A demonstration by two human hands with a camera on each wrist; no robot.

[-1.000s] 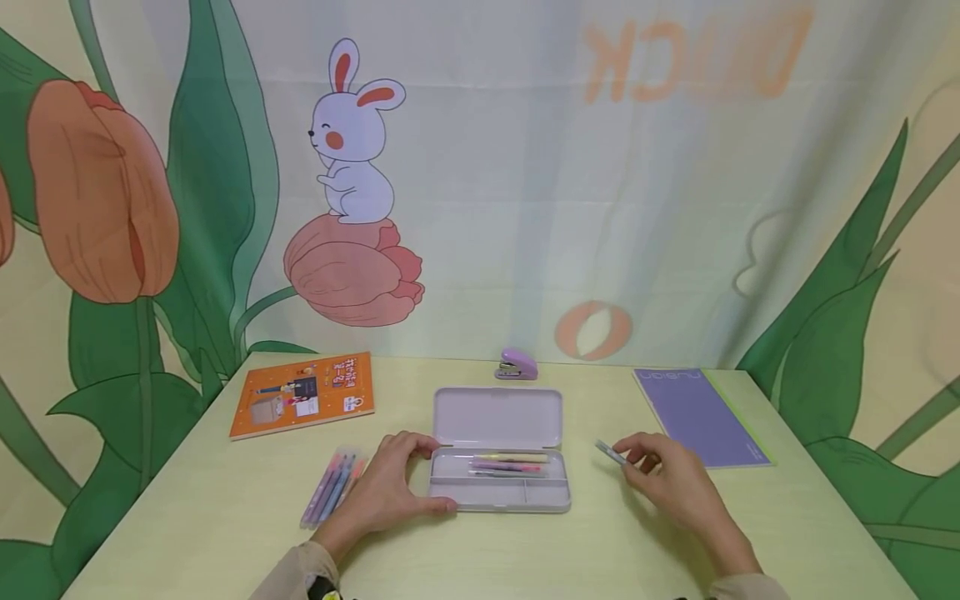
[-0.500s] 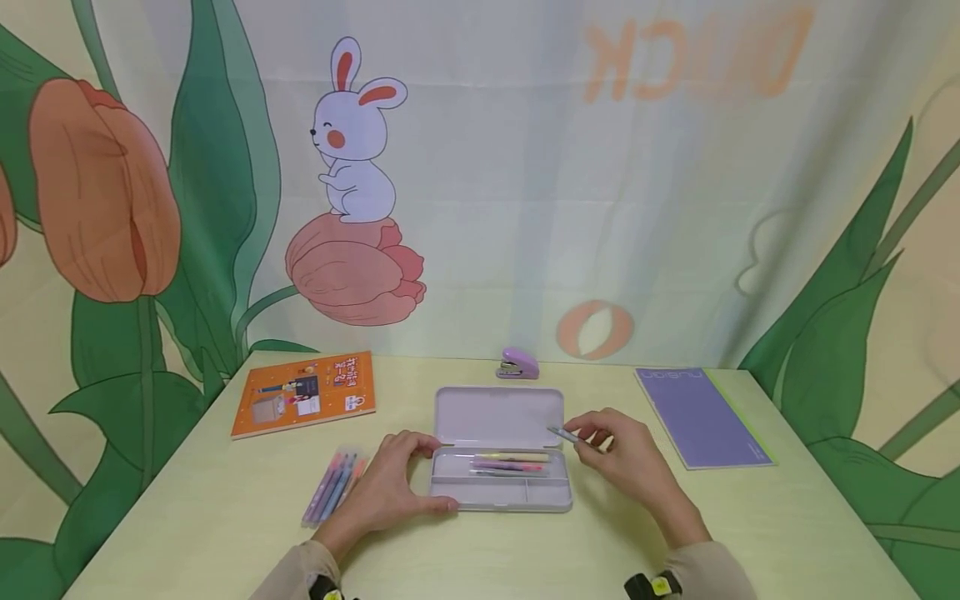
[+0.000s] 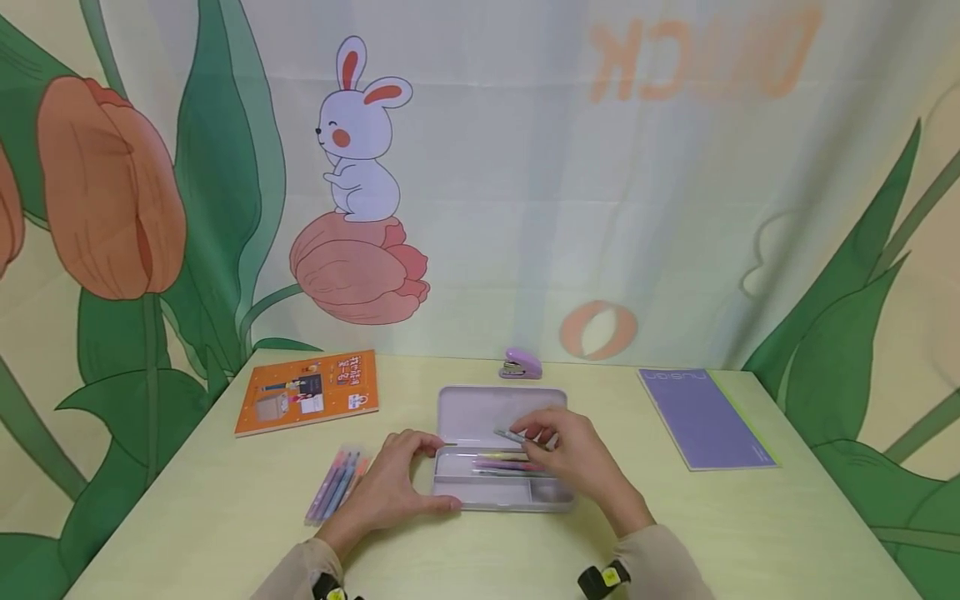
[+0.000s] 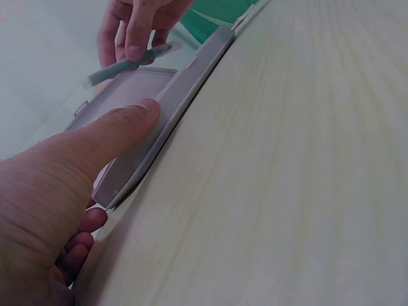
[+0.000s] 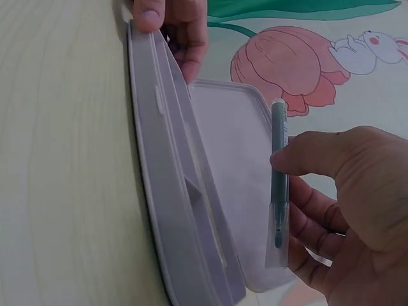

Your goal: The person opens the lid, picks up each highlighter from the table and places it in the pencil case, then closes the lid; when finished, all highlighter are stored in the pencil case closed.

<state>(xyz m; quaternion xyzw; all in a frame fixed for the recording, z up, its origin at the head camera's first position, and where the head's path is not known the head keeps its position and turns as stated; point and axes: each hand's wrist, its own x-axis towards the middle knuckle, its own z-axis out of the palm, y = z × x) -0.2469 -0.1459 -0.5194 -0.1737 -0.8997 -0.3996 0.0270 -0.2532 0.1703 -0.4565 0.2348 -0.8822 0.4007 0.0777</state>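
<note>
A pale lilac-grey pencil case point(image 3: 482, 494) lies with its lid laid back. Several pens point(image 3: 498, 465) rest in its long rear compartment. My left hand point(image 3: 390, 485) grips the case's left end, thumb along the front side and fingers at the back. Above the case, my right hand point(image 3: 576, 457) pinches a grey-green marker point(image 5: 279, 146) between thumb and fingers. The marker has a clear cap point(image 5: 277, 239) at one end, and in the head view it overlaps the lid.
Left of the case lies a clear pack of markers point(image 3: 336, 487), close to my left forearm. An orange book point(image 3: 307, 393) is at the back left, a purple stapler point(image 3: 521, 364) behind the case, a purple notebook point(image 3: 708, 421) on the right.
My right hand has moved left with the marker, from beside the notebook to over the pencil case. The left hand keeps its grip on the case's left end.
</note>
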